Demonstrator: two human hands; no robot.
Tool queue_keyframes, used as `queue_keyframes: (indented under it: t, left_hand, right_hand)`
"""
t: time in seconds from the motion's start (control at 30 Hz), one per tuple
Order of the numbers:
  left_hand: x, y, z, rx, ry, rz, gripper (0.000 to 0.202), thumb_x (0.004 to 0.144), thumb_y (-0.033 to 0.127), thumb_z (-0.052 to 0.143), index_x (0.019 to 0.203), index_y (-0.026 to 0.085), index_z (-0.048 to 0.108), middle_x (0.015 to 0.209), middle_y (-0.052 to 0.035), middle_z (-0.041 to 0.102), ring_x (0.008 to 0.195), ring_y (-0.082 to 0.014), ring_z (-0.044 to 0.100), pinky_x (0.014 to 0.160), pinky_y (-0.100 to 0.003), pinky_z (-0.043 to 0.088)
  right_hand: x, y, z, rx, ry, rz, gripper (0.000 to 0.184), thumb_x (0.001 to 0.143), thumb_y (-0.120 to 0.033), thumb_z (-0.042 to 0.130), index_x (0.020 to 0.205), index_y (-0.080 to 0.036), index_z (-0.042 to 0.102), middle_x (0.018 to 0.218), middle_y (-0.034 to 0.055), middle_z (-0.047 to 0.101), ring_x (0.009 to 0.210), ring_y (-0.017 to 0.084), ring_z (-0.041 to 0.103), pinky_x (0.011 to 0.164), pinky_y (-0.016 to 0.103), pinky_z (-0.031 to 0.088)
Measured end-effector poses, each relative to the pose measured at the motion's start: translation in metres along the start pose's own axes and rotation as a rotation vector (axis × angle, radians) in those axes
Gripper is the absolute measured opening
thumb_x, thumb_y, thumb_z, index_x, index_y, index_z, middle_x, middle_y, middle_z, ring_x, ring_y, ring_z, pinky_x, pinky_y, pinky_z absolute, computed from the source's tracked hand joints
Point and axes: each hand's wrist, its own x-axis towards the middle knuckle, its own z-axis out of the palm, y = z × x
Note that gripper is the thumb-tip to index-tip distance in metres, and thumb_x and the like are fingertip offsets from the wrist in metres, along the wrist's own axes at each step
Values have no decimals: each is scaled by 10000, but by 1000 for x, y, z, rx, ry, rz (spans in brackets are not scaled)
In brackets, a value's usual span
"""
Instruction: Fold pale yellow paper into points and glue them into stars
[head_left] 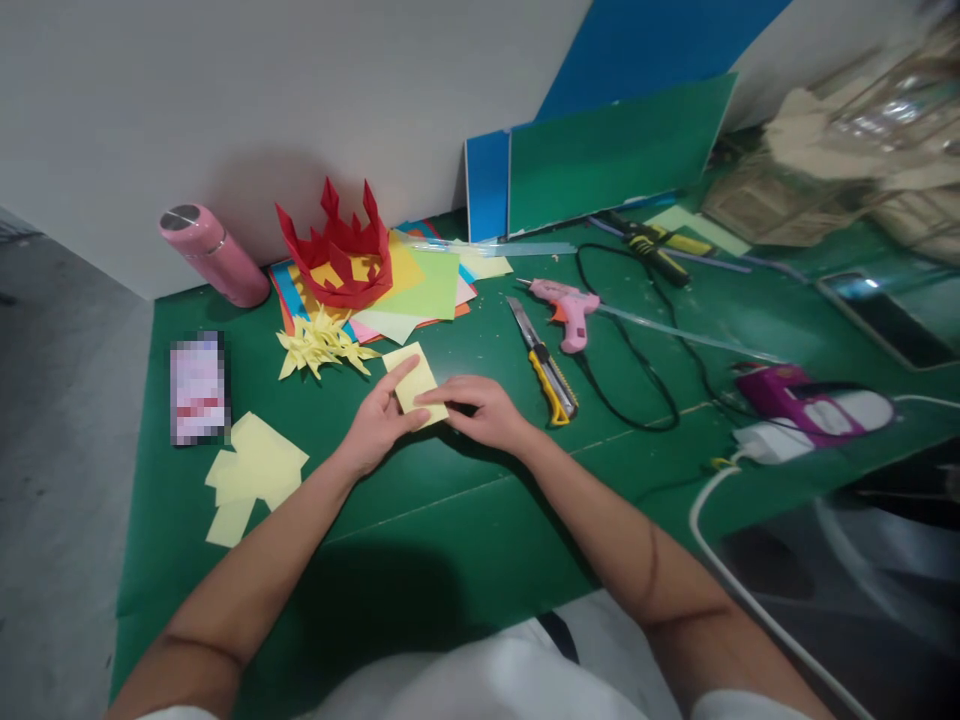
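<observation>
Yellow paper [421, 381]: on my remote view, between both hands, over the green counter [420, 490]; I cannot tell whether it touches down.
Long axis: points away from the wearer, far end leaning left.
Left hand [377, 418]: gripping the paper, forefinger across its face, thumb by the near edge; the paper lies ahead and right of this palm.
Right hand [486, 410]: curled, forefinger on the face; I cannot tell if the thumb pinches beneath. Paper lies to its left.
Nearer hand: neither, both touch.
Utility knife [546, 372]: beyond the right hand, rightward.
</observation>
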Motion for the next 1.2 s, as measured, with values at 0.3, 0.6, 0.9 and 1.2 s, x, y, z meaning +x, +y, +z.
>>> queue_keyframes:
  t: [0.3,0.6,0.9,1.2]
  left_hand:
    - [-2,3,1,28,-52,-11,879,646,326,803,1409,242,374,1315,-109,556,1174,-249,552,957,-412,498]
    - [1,0,-3,85,-49,1,654,753,487,687,1325,225,507,1301,-120,585,1094,-238,608,910,-356,508]
    - [0,-8,0,209,-26,197,681,625,601,734,1155,185,636,1238,-139,600,1085,-262,607,917,-370,507]
    - [5,-7,-3,412,249,260,274,686,433,739,753,170,702,918,-54,677,822,-161,641,733,-295,542]
  right_hand:
    - [-1,5,-6,68,-31,59,331,822,-113,495,1012,-266,719,906,26,721,813,132,647,743,280,504]
    - [1,7,-6,119,-2,169,199,844,-224,566,927,-266,742,891,27,720,790,138,644,733,279,494]
    - [4,3,-5,317,86,416,212,762,-399,672,788,-198,734,851,36,701,739,139,617,676,274,492]
    - [4,3,-1,318,169,414,209,696,-399,726,769,-203,725,841,40,699,761,159,628,696,303,507]
